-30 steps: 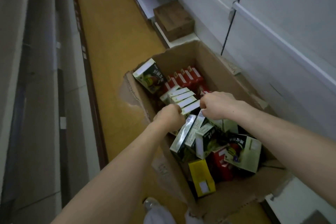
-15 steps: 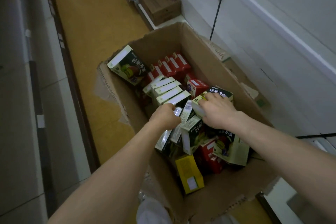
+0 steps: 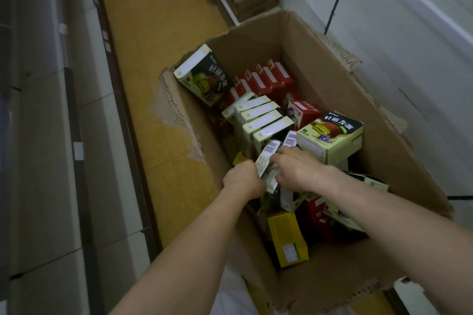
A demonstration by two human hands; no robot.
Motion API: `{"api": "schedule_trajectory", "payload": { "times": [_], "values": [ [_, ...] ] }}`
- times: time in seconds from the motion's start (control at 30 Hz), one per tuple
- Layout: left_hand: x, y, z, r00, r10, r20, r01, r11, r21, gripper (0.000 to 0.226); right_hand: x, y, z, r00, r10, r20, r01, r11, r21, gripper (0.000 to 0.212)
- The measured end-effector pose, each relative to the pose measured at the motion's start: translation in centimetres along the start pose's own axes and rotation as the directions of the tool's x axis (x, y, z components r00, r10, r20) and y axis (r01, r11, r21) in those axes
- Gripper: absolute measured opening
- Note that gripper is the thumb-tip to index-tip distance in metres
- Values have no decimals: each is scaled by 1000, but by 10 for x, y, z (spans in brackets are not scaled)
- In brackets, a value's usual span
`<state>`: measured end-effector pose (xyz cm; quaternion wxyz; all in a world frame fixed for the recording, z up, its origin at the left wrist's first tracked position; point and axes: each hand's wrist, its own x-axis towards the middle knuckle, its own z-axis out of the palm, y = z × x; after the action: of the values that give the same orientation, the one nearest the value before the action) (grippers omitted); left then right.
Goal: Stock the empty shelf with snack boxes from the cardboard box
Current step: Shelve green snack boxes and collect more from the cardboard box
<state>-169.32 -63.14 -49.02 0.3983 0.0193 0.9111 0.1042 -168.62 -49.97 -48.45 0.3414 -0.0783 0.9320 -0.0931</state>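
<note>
Beyond the left hand (image 3: 243,179) and further left, a green pie box (image 3: 202,77) leans on the torn corrugated wall of the cardboard box (image 3: 332,89), its glossy printed face up. The left hand's fingers are curled against the left face of a slim snack box (image 3: 267,158). This is thin, smooth-printed card with a barcode panel showing. It stands on edge directly between the two hands, touching both. Its long axis runs away from the person, and the far end is tipped up toward a row of pale boxes (image 3: 263,120) packed upright just ahead of the knuckles.

The right hand (image 3: 299,171) clasps the opposite face with its fingers hooked over the top edge, so neither hand has to reach. The pull probably has to go straight up along that narrow gap, because neighbouring boxes press close.

Just beyond the right hand another green pie box (image 3: 330,133) lies flat. Below the right wrist a yellow box (image 3: 286,240) rests aslant. White shelving (image 3: 409,33) rises well off to the right.
</note>
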Motion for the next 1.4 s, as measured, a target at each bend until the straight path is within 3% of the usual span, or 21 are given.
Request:
{"api": "schedule_trajectory", "payload": {
  "times": [0.07, 0.13, 0.23, 0.37, 0.47, 0.67, 0.8, 0.97, 1.1, 1.17, 1.27, 1.33, 1.4],
  "values": [
    [-3, -1, -9, 1000, 5, -4, -5, 998, -64, 27, -2, 6, -11, 998, 39, -47, -32, 987, 156, 42],
    [-9, -1, -20, 994, -13, -105, 3, 995, -99, 21, -4, 12, -21, 994, 84, -76, -59, 958, 282, 45],
    [-6, 3, -39, 977, 5, -211, -41, 985, -167, 23, -4, 18, -27, 993, 114, -42, -93, 935, 343, 47],
    [-1, 11, -29, 996, 85, 37, -82, 992, -91, 73, -8, 11, -22, 994, 67, 90, -78, 989, 126, 51],
    [-5, 10, 8, 983, 51, 179, -57, 998, 28, 84, -13, 9, -17, 990, 19, 143, -16, 1000, -18, 53],
    [-5, 5, 27, 997, 42, 60, -48, 993, 112, 88, -11, 8, -10, 994, 1, 111, 23, 978, -209, 59],
    [-9, 6, 12, 1000, 19, -23, -19, 1000, 4, 55, -13, 13, -13, 995, -64, 74, 79, 971, -226, 50],
    [-16, 9, -34, 998, -11, -60, 4, 992, -123, 24, -23, 24, -55, 972, -133, 193, 148, 987, -66, 43],
    [-35, 18, -75, 991, -49, -123, 15, 964, -264, 25, -30, 28, -90, 959, -155, 238, 112, 976, 185, 48],
    [-46, 19, -99, 988, -65, -139, 9, 930, -367, 24, -35, 29, -109, 960, -192, 202, 102, 917, 386, 42],
    [-64, 13, -133, 979, -108, -175, 3, 858, -514, 20, -42, 25, -135, 973, -211, 92, 98, 742, 663, 42],
    [-77, 5, -149, 965, -127, -228, -40, 791, -611, 24, -43, 21, -148, 981, -193, -1, 135, 685, 716, 50],
    [-88, -8, -157, 964, -146, -221, -73, 654, -753, 45, -45, 14, -158, 979, -180, -93, 187, 622, 760, 49]
  ]
}}
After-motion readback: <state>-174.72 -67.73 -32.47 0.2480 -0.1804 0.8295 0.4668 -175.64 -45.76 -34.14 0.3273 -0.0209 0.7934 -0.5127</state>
